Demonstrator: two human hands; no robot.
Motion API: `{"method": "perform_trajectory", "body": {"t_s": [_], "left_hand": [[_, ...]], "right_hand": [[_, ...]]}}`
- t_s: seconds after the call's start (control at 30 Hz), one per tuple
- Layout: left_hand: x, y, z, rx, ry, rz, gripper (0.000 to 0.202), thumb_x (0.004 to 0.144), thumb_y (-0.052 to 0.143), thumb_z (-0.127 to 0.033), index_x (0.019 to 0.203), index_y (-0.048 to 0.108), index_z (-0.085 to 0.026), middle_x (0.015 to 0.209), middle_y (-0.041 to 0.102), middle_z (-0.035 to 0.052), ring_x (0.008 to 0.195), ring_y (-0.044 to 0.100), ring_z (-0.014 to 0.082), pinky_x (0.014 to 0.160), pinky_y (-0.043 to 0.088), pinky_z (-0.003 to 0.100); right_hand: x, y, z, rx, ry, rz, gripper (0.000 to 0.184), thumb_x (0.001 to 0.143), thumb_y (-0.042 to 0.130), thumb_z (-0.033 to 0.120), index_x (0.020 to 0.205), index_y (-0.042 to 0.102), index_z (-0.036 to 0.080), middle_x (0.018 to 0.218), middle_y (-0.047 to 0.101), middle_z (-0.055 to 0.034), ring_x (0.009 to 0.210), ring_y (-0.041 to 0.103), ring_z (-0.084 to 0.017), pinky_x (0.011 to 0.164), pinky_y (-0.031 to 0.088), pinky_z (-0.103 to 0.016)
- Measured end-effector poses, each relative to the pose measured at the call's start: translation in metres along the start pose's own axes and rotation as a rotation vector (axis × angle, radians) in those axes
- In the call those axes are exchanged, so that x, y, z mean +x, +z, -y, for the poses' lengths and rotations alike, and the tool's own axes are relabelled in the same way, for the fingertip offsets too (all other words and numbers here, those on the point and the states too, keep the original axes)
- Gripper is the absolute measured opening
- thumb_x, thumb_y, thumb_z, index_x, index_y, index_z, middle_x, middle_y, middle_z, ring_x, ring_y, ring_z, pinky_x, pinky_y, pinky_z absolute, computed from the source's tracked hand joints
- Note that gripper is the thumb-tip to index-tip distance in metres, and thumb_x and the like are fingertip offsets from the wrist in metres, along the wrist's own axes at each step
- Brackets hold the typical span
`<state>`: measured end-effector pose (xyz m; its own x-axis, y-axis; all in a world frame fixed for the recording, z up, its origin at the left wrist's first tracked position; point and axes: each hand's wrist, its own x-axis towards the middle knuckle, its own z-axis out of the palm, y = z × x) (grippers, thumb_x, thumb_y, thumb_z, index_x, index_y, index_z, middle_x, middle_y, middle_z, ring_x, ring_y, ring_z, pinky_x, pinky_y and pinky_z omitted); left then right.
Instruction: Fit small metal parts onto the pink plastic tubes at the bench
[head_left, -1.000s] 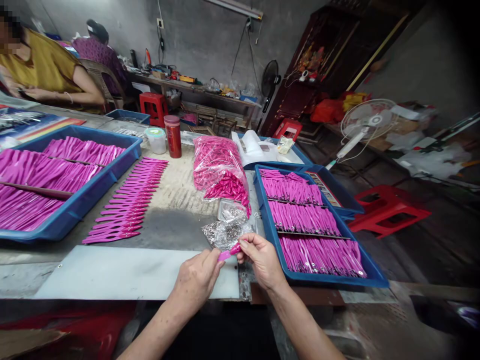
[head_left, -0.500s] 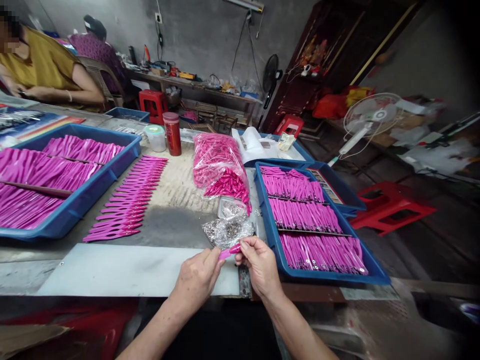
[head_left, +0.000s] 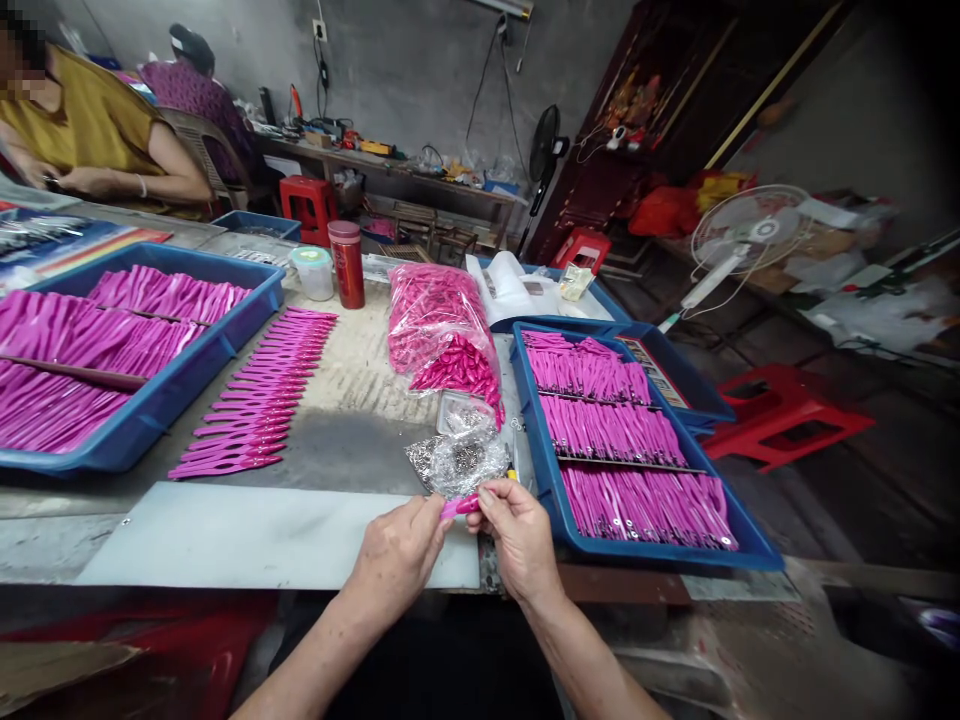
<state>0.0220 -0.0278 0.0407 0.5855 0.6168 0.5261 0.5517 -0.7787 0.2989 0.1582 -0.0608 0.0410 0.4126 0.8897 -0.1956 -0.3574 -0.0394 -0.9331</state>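
Note:
My left hand (head_left: 397, 555) and my right hand (head_left: 517, 535) meet at the table's near edge, both pinched on one small magenta plastic piece (head_left: 459, 506) held between them. Just beyond the fingers lies a clear bag of small metal parts (head_left: 457, 462). A bigger clear bag of pink pieces (head_left: 442, 335) stands behind it. To the right of my right hand a blue tray (head_left: 540, 470) holds rows of magenta pieces. A row of magenta pieces (head_left: 255, 405) lies loose on the table to the left.
A second blue tray (head_left: 172, 400) full of magenta pieces sits at far left. A red flask (head_left: 348, 264) and a white tub (head_left: 313, 273) stand at the back. A person in a yellow top (head_left: 90, 130) sits at the far left. Red stools (head_left: 780, 420) and a fan (head_left: 739, 240) stand to the right.
My hands have drawn a little closer together on the magenta piece, so less of it shows. The camera view has shifted slightly; nothing else on the table has moved.

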Motion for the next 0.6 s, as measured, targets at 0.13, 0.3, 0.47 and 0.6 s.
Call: {"method": "perform_trajectory", "body": {"t_s": [0.13, 0.3, 0.47, 0.6], "left_hand": [[-0.001, 0.002, -0.001, -0.045, -0.005, 0.009, 0.020, 0.086, 0.033, -0.020, 0.083, 0.052, -0.015, 0.061, 0.054, 0.0011, 0.053, 0.053, 0.0116, 0.049, 0.042, 0.021], [-0.003, 0.004, 0.001, -0.039, -0.006, 0.020, 0.020, 0.086, 0.033, -0.022, 0.086, 0.052, -0.015, 0.062, 0.055, 0.0015, 0.054, 0.054, 0.0116, 0.050, 0.043, 0.021], [-0.005, 0.003, 0.003, -0.034, -0.006, 0.037, 0.019, 0.085, 0.036, -0.023, 0.088, 0.053, -0.016, 0.062, 0.055, 0.0011, 0.055, 0.054, 0.0115, 0.050, 0.043, 0.021], [-0.006, 0.001, 0.003, -0.044, -0.002, 0.072, 0.021, 0.085, 0.035, -0.023, 0.094, 0.053, -0.017, 0.065, 0.055, 0.0016, 0.057, 0.055, 0.0113, 0.053, 0.043, 0.020]], "right_hand": [[-0.001, 0.000, -0.003, -0.023, -0.009, 0.038, 0.020, 0.064, 0.066, 0.035, 0.070, 0.056, 0.018, 0.053, 0.059, 0.0029, 0.045, 0.053, -0.011, 0.045, 0.046, -0.025], [-0.002, -0.001, -0.004, -0.031, 0.014, 0.058, 0.019, 0.064, 0.066, 0.034, 0.069, 0.057, 0.018, 0.053, 0.058, 0.0033, 0.046, 0.053, -0.011, 0.048, 0.046, -0.024], [0.001, -0.004, 0.003, -0.092, 0.046, 0.147, 0.020, 0.064, 0.066, 0.035, 0.069, 0.056, 0.018, 0.053, 0.058, 0.0037, 0.046, 0.052, -0.010, 0.049, 0.044, -0.023], [0.003, -0.008, 0.012, -0.215, 0.065, 0.235, 0.021, 0.063, 0.066, 0.034, 0.070, 0.056, 0.018, 0.051, 0.056, 0.0040, 0.047, 0.051, -0.010, 0.049, 0.043, -0.022]]}}
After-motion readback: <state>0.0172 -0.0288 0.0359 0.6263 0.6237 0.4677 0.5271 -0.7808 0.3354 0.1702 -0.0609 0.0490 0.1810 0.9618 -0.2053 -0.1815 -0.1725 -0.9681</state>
